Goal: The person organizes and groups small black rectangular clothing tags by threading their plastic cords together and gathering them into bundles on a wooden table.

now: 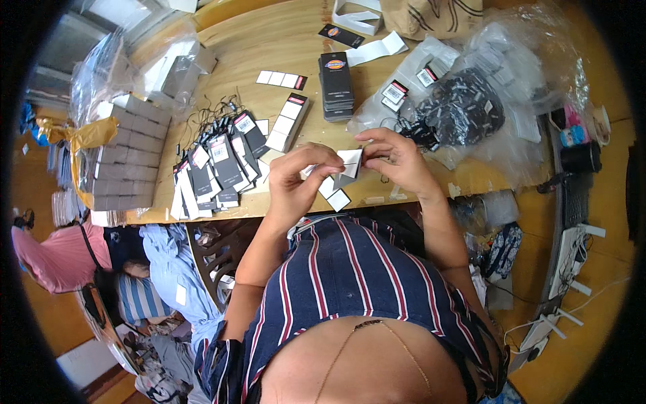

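Observation:
Just above the table's near edge, I hold a small white folded tag (349,161) with a grey lower part. My left hand (299,176) pinches its left side between thumb and fingers. The thumb and a bent finger of my right hand (398,161) close at its right edge. Below the hands lies a small white label with a black border (338,199). Ahead and to the left is a stack of white label strips (286,126) with red and black ends. A stack of black hang tags (336,87) stands beyond my hands.
Finished-looking black tags with cords (222,161) lie piled at left, beside stacked white boxes (128,161) in torn plastic. At right, a clear bag of black cords (464,108) rests on plastic wrap. A person in pink (60,252) is at far left.

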`<state>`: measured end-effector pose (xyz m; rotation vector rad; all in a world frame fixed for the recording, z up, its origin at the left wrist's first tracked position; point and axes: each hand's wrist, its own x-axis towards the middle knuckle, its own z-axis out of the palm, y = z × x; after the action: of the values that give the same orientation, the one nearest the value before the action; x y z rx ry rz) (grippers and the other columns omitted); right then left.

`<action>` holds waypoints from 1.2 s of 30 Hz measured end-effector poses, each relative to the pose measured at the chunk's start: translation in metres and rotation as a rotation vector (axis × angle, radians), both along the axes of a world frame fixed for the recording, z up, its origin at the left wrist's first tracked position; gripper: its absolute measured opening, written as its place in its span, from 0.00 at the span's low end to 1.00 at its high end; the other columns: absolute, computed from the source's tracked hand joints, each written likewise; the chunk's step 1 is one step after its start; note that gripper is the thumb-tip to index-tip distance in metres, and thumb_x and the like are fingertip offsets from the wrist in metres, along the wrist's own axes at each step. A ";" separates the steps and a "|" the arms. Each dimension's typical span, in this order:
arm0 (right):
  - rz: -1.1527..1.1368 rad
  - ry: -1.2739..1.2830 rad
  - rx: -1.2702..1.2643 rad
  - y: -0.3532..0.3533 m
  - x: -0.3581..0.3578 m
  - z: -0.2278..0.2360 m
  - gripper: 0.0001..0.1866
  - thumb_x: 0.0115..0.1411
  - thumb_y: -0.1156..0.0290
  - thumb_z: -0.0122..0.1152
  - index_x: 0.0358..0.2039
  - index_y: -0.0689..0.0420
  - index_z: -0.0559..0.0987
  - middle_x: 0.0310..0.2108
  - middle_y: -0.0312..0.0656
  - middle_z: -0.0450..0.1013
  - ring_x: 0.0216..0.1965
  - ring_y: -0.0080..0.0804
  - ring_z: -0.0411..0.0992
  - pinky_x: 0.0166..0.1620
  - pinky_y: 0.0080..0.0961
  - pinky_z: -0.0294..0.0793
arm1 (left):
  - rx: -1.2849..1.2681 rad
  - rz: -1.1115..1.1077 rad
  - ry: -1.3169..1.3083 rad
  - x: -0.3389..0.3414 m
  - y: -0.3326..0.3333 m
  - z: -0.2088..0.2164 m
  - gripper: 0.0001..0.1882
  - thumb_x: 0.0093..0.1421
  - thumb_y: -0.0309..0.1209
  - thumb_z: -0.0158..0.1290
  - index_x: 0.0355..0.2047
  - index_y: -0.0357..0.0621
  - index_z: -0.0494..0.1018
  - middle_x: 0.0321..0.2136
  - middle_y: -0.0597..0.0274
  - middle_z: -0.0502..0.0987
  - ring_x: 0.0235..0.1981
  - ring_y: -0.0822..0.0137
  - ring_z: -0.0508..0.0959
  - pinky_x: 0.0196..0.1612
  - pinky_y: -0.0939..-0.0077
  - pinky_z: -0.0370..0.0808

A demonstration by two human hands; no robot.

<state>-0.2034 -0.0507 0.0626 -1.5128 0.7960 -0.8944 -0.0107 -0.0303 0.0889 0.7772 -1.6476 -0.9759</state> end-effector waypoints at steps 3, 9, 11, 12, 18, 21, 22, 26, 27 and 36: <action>-0.129 0.064 -0.150 0.003 0.002 0.005 0.19 0.42 0.85 0.51 0.38 0.60 0.67 0.31 0.36 0.69 0.31 0.20 0.68 0.36 0.16 0.67 | 0.255 0.079 0.384 -0.012 0.004 0.000 0.05 0.47 0.18 0.48 0.26 0.32 0.64 0.21 0.57 0.70 0.24 0.69 0.72 0.31 0.78 0.70; -0.031 -0.006 0.070 0.002 -0.008 -0.002 0.13 0.43 0.84 0.52 0.33 0.61 0.70 0.28 0.37 0.69 0.29 0.19 0.67 0.32 0.14 0.67 | 0.493 0.132 0.722 -0.004 -0.007 -0.020 0.05 0.51 0.25 0.47 0.26 0.37 0.64 0.18 0.61 0.69 0.21 0.71 0.71 0.27 0.81 0.69; -0.010 -0.032 0.102 -0.001 -0.009 -0.001 0.11 0.43 0.84 0.54 0.30 0.63 0.70 0.26 0.37 0.68 0.27 0.19 0.67 0.30 0.12 0.67 | 0.582 0.187 0.728 -0.001 -0.006 -0.024 0.05 0.50 0.24 0.47 0.28 0.36 0.66 0.19 0.62 0.68 0.22 0.69 0.70 0.28 0.79 0.68; 0.024 -0.052 0.179 -0.003 -0.012 -0.001 0.10 0.43 0.84 0.54 0.29 0.64 0.70 0.25 0.37 0.68 0.27 0.19 0.67 0.30 0.12 0.67 | 0.607 0.193 0.739 0.000 -0.005 -0.025 0.06 0.50 0.24 0.47 0.29 0.35 0.66 0.21 0.61 0.69 0.24 0.69 0.71 0.29 0.80 0.69; 0.142 -0.194 0.176 -0.014 -0.017 0.004 0.05 0.44 0.84 0.54 0.25 0.66 0.72 0.25 0.39 0.68 0.23 0.21 0.67 0.27 0.14 0.67 | 0.574 0.308 0.675 -0.003 0.002 -0.023 0.11 0.49 0.22 0.47 0.34 0.32 0.66 0.26 0.54 0.72 0.28 0.66 0.73 0.33 0.78 0.71; 0.092 -0.198 0.244 -0.020 -0.018 0.009 0.05 0.46 0.82 0.52 0.27 0.66 0.72 0.24 0.40 0.69 0.22 0.22 0.67 0.26 0.14 0.68 | 0.591 0.370 0.689 -0.010 0.004 -0.018 0.10 0.49 0.22 0.47 0.34 0.32 0.66 0.25 0.54 0.72 0.28 0.64 0.74 0.33 0.77 0.71; 0.096 -0.251 0.291 -0.023 -0.019 0.009 0.05 0.47 0.81 0.52 0.27 0.66 0.72 0.23 0.41 0.69 0.22 0.22 0.68 0.26 0.15 0.68 | 0.610 0.386 0.688 -0.013 0.005 -0.015 0.10 0.49 0.22 0.47 0.33 0.32 0.66 0.25 0.53 0.72 0.28 0.64 0.74 0.32 0.77 0.72; 0.106 -0.413 0.391 -0.029 -0.019 0.008 0.06 0.49 0.78 0.51 0.29 0.66 0.71 0.20 0.42 0.69 0.20 0.23 0.68 0.24 0.15 0.68 | 0.555 0.324 0.523 -0.032 0.009 -0.011 0.07 0.49 0.22 0.47 0.31 0.33 0.68 0.23 0.56 0.72 0.25 0.67 0.73 0.29 0.79 0.70; 0.116 -0.422 0.396 -0.030 -0.020 0.007 0.07 0.49 0.77 0.51 0.29 0.66 0.71 0.20 0.42 0.69 0.20 0.23 0.68 0.24 0.15 0.68 | 0.545 0.319 0.498 -0.038 0.009 -0.010 0.07 0.48 0.21 0.47 0.30 0.33 0.69 0.22 0.57 0.72 0.25 0.69 0.73 0.29 0.80 0.69; 0.109 -0.408 0.351 -0.030 -0.029 0.011 0.08 0.50 0.74 0.51 0.30 0.65 0.72 0.19 0.41 0.69 0.20 0.22 0.68 0.23 0.14 0.68 | 0.581 0.373 0.431 -0.077 0.008 -0.001 0.10 0.45 0.20 0.51 0.31 0.34 0.69 0.22 0.63 0.72 0.24 0.76 0.70 0.28 0.86 0.67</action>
<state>-0.2328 -0.0809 0.0741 -1.0121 0.5311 -0.8904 -0.0877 -0.0219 0.0883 1.1156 -0.8090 -1.2563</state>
